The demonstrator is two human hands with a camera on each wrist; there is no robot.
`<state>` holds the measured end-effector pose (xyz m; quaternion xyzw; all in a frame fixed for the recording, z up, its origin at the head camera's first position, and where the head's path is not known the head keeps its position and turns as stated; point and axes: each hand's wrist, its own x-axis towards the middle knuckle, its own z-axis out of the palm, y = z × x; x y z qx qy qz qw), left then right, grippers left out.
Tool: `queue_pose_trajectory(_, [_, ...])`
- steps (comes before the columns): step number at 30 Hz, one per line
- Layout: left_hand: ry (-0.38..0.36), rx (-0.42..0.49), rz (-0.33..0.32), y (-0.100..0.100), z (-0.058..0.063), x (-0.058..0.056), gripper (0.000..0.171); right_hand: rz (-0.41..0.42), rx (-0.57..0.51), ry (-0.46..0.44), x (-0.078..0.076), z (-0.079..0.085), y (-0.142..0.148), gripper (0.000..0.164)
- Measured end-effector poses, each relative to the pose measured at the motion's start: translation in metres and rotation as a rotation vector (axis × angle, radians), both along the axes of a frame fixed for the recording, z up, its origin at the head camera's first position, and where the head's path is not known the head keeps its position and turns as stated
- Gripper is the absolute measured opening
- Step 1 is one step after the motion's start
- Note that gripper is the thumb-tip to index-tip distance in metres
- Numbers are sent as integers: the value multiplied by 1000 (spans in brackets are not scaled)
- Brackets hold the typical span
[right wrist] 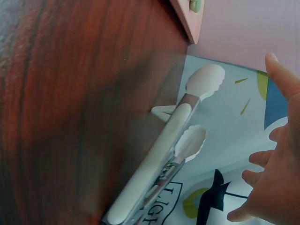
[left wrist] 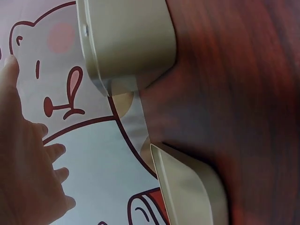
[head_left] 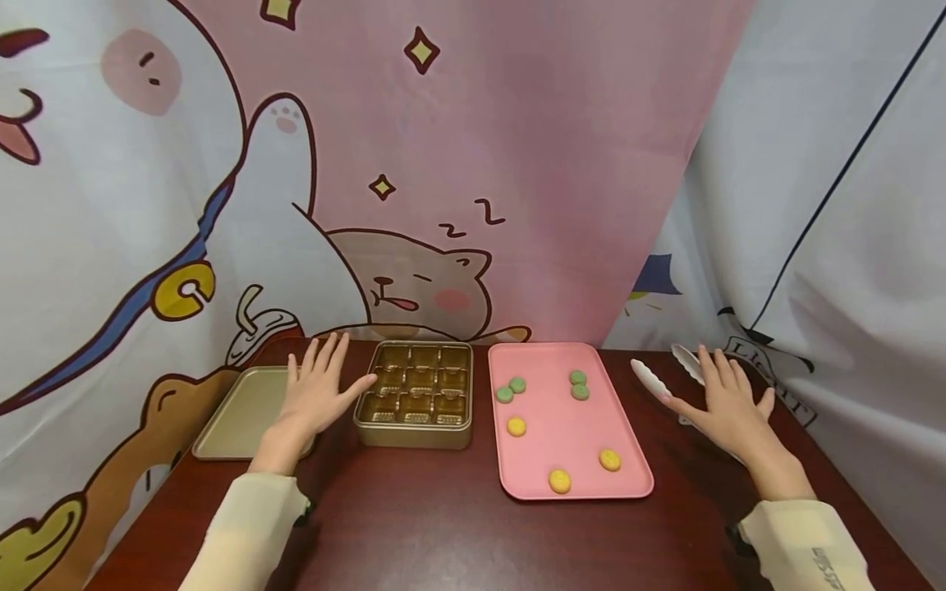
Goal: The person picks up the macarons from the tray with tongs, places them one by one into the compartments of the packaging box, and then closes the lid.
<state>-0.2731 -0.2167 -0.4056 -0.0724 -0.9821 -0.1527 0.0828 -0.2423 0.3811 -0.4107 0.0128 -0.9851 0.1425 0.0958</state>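
My left hand (head_left: 314, 398) hovers with spread fingers between a gold lid (head_left: 240, 414) and a gold tin (head_left: 414, 435), holding nothing. The tin has a divided insert (head_left: 421, 379) with several square compartments. Over on the right, my right hand (head_left: 727, 406) is spread above a pair of white-tipped tongs (head_left: 650, 378) and does not grip them. In the right wrist view the tongs (right wrist: 150, 164) lie with their two arms apart. Between the hands is a pink tray (head_left: 550, 427) bearing several green discs (head_left: 580, 391) and three yellow discs (head_left: 559, 481).
Everything stands on a dark red-brown wooden table (head_left: 443, 525). Behind it hangs a cartoon-printed curtain (head_left: 517, 164), which meets the table's back and sides. The tray lies just right of the tin, with a narrow gap between them.
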Motion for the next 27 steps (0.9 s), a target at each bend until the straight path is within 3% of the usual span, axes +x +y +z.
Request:
queue_pose_trajectory(7, [-11,28,-44,-5,-7,3,95,-18,-19,-22,1,-7,3,112])
queue_pose_trajectory(20, [-93,190,-164,-12,-19,12,97,-35,-69,-70,2,-19,9,112])
queue_pose_trajectory(27, [-154,205,-146,-16,-24,14,92,-40,-76,-87,1,-28,13,113])
